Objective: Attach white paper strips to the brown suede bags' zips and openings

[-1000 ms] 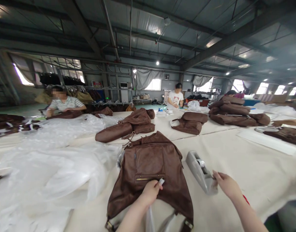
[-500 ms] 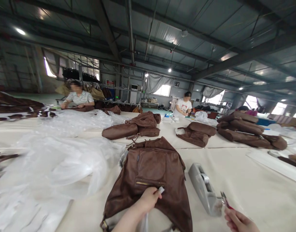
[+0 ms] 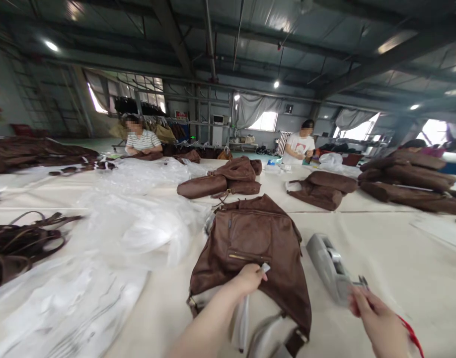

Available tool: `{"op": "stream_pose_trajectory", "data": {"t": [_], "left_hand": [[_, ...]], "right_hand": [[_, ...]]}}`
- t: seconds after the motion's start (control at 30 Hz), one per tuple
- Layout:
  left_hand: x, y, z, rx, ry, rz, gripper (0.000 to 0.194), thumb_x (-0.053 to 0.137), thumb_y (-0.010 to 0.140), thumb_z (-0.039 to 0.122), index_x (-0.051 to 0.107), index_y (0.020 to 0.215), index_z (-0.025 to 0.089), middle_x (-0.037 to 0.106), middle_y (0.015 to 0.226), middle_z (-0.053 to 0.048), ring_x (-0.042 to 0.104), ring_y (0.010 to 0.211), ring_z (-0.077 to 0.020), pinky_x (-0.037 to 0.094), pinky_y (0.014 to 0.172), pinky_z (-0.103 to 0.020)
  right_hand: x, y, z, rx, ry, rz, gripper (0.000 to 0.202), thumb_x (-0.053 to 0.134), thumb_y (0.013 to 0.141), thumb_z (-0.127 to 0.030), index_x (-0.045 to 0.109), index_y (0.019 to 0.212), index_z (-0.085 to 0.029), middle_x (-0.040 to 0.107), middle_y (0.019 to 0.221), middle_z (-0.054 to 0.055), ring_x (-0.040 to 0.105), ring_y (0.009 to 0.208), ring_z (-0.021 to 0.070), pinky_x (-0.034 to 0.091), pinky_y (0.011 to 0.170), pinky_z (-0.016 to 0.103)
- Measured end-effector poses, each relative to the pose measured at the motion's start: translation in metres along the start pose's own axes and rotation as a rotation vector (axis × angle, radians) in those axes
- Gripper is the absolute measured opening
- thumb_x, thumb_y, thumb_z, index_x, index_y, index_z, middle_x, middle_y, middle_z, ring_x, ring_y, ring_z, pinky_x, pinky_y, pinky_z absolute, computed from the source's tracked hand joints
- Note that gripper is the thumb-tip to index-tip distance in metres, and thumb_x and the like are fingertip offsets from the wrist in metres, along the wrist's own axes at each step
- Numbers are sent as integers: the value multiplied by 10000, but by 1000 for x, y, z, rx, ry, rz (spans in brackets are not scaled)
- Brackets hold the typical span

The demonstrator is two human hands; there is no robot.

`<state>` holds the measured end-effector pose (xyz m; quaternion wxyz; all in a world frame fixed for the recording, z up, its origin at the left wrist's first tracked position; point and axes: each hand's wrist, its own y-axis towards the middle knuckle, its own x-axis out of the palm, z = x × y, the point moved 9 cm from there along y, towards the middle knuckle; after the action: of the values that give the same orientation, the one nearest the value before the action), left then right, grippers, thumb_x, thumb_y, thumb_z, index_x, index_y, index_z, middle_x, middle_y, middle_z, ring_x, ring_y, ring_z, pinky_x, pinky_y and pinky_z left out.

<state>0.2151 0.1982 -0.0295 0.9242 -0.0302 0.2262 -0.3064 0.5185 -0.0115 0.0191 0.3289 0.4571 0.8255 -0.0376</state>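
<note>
A brown leather bag [image 3: 254,238] lies flat on the table in front of me, a zip across its face and its strap wrapped in pale material. Resting over it, my left hand [image 3: 250,279] pinches a small whitish piece [image 3: 266,268], possibly tape, close to the zip's right end. My right hand [image 3: 373,311] is closed at the front end of a grey tape dispenser [image 3: 327,263]. Metal tips of small snips [image 3: 363,282] stick out above its fingers. Whether these fingers also hold tape is hidden.
Clear plastic bags [image 3: 157,223] spread on the left, beside a heap of dark straps [image 3: 30,243]. Further back are brown bags [image 3: 228,179], another pair [image 3: 321,189] and a stack [image 3: 407,181]. Two people [image 3: 143,138] [image 3: 300,144] work across the table.
My right hand has moved from beside the dispenser to its front end, with the snips still in it. My left hand keeps its pinch over the bag. The view has shifted.
</note>
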Motion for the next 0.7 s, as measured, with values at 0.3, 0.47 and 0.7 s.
{"op": "stream_pose_trajectory", "data": {"t": [0.3,0.47,0.7], "left_hand": [[4,2,-8,-11,-21,-42,253,430,865,282,646,841,152,510,617,25,417,583,-110,306,553,-214],[2,1,-3,14,-49,-61,214,484,826,279,646,769,152,597,725,1,479,684,-125,342,613,-212],[7,2,-11,-101,-197,-74,275,457,852,326,601,691,156,455,514,45,409,532,-106,302,532,-219]], "right_hand": [[187,-69,-138,77,624,-689,442,654,678,-598,636,715,-157,561,531,-10,442,396,81,338,389,206],[221,-77,-120,99,595,-738,414,661,652,-571,569,613,-170,473,431,-53,355,325,58,235,328,194],[229,-77,-109,144,530,-778,262,619,678,-421,550,614,-177,430,388,-80,310,301,51,203,323,189]]}}
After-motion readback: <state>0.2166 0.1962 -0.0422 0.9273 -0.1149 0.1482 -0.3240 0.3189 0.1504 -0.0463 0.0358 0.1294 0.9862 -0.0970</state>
